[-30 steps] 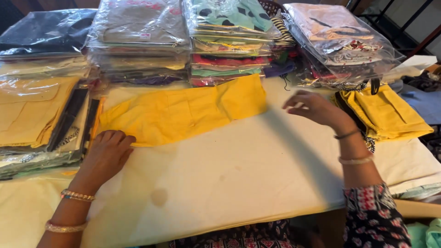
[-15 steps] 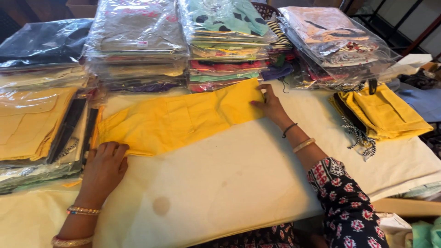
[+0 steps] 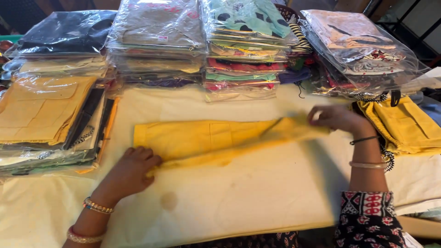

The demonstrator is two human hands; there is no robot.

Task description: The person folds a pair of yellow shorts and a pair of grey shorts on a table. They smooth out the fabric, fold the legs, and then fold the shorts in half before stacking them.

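Far-left stack: flat tan and mustard garments in clear plastic sleeves (image 3: 43, 110), piled well to the left of the left fingers, with a dark packet on top at the back.

Left hand (image 3: 133, 167): palm down on the near-left edge of the cloth; fingers (image 3: 146, 156) spread narrow and pressing flat on the fabric, not gripping. Two bangles on the wrist.

Tabletop (image 3: 239, 197): covered in a cream sheet, with a faint round stain just right of the left wrist.

Yellow cotton cloth, long folded piece (image 3: 206, 138): lying flat between the two hands, its left end under the left fingers, its right end lifted slightly at the right fingers.

Middle stacks: grey and multicoloured packaged garments in plastic (image 3: 206, 46), beyond both sets of fingers, at the far edge of the tabletop.

Right hand (image 3: 337, 118): blurred; fingers closed narrow, pinching the right tip of the yellow cloth. Bangles on the wrist, patterned sleeve below.

Right-side pile: folded yellow garments (image 3: 406, 128), just right of the right wrist, apart from it.
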